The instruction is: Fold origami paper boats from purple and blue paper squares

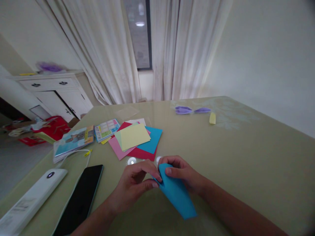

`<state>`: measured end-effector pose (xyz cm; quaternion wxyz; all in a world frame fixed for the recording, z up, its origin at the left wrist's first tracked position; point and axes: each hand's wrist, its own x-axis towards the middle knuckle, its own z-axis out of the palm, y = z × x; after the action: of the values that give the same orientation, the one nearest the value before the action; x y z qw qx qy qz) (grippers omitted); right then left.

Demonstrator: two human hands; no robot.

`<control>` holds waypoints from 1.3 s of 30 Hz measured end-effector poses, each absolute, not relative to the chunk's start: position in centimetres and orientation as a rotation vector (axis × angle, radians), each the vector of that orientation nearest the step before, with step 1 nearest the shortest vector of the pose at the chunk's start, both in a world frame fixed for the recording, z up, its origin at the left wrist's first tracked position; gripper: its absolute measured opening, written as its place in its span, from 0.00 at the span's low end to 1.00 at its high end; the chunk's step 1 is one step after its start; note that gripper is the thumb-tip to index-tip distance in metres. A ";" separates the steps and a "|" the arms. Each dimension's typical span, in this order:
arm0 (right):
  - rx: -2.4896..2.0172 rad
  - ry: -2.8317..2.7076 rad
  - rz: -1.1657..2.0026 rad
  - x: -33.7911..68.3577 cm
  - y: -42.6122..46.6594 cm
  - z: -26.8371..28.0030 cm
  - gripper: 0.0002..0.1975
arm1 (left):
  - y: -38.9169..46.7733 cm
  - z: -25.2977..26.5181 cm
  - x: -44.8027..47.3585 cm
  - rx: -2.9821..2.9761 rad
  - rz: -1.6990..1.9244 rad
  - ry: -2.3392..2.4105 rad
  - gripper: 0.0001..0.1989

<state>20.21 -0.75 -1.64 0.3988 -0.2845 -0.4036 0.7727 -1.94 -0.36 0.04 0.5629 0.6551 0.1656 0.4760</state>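
Observation:
A folded strip of blue paper (pixel 177 194) is held up over the near part of the table, its lower end slanting down to the right. My right hand (pixel 180 172) grips its upper end, thumb on the near face and fingers behind. At the paper's left edge, my left hand (pixel 137 182) pinches a corner between thumb and fingers. Just beyond my hands lies a fanned pile of coloured paper sheets, with a yellow sheet (pixel 135 136) on top and a blue sheet (pixel 152 139) and a red sheet (pixel 142 153) under it.
At left lie a black phone (pixel 82 196), a white power strip (pixel 31 201) with a cable, and a stack of booklets (pixel 73 141). Purple folded paper pieces (pixel 183 110) and a small yellow block (pixel 212 118) sit near the far edge of the table (pixel 233 157).

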 end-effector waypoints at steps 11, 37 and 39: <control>-0.552 -1.123 1.942 20.4 -0.2 -2.0 0.15 | -0.1 -0.9 -1.8 1.452 1.081 0.431 0.12; -0.646 -1.209 1.741 20.5 0.2 -1.3 0.16 | -0.4 -2.2 -1.1 1.580 1.269 0.651 0.09; -0.650 -1.265 1.673 20.4 0.2 -1.3 0.15 | -0.6 -2.2 -0.9 1.489 1.232 0.687 0.09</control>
<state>20.40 0.22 -1.29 0.4556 -0.2634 -0.5129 0.6783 -0.94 -0.59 -2.15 0.5185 0.6208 0.2863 0.5137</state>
